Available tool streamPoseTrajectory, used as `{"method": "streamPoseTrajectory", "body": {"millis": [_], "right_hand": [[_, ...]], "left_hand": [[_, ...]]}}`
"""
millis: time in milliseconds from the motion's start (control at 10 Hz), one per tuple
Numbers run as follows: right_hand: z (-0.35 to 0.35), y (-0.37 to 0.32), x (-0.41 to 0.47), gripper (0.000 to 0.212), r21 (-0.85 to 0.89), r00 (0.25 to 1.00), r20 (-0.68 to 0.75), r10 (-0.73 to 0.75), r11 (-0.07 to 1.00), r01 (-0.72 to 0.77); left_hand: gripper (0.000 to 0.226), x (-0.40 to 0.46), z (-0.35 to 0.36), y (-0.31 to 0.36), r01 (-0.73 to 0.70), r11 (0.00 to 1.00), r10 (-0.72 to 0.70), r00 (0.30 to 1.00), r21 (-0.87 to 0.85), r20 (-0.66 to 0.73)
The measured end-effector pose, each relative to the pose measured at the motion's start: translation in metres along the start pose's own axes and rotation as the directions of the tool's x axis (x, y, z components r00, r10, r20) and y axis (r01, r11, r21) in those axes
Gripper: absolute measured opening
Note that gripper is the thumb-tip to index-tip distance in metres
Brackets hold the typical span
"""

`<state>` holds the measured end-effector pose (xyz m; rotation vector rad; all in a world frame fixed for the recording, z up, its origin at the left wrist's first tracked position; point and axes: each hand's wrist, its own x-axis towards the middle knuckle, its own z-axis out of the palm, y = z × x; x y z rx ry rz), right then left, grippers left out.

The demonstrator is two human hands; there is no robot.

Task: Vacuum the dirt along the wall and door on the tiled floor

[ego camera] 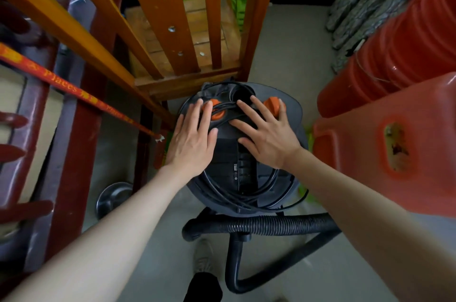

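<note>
While both hands lie spread over it, the black canister vacuum (243,166) stands on the pale tiled floor (291,60), wedged between a wooden chair (187,79) ahead and stacked red plastic stools (394,129) at the right. Left hand (191,140): fingers straight, palm down on the lid's left side, fingertips reaching an orange knob (217,114); nothing grasped. Right hand (265,132): fingers straight and splayed on the lid's right side, just beside a second orange knob (272,104); nothing grasped. A black power cord (269,183) is wound around the lid top. The ribbed black hose (271,225) loops on the floor at the vacuum's near side. A steel bowl (113,197) sits on the floor, lower left.
</note>
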<state>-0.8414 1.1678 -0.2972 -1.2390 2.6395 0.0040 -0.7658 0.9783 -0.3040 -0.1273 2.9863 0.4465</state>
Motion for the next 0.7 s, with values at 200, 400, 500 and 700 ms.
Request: {"method": "streamPoseTrajectory", "body": {"millis": [200, 400, 500, 700], "right_hand": [[0.001, -0.010, 0.004, 0.058, 0.055, 0.997, -0.036, 0.064, 0.997, -0.062], [0.002, -0.009, 0.003, 0.059, 0.082, 0.996, -0.056, 0.074, 0.994, -0.070], [-0.003, -0.009, 0.003, 0.058, 0.072, 0.996, 0.002, 0.091, 0.993, -0.091], [-0.042, -0.018, -0.002, 0.047, 0.621, 0.930, -0.113, 0.350, 0.755, -0.209]], "left_hand": [[0.060, 0.009, -0.002, -0.011, -0.028, 1.000, 0.028, 1.000, 0.004, 0.006], [0.063, 0.009, -0.001, -0.011, -0.026, 0.997, 0.023, 0.999, 0.067, 0.039], [0.063, 0.009, -0.002, -0.011, -0.033, 0.996, 0.028, 0.998, 0.085, 0.053], [0.063, 0.011, -0.002, -0.011, -0.016, 0.996, 0.010, 0.997, 0.087, 0.070]]}}
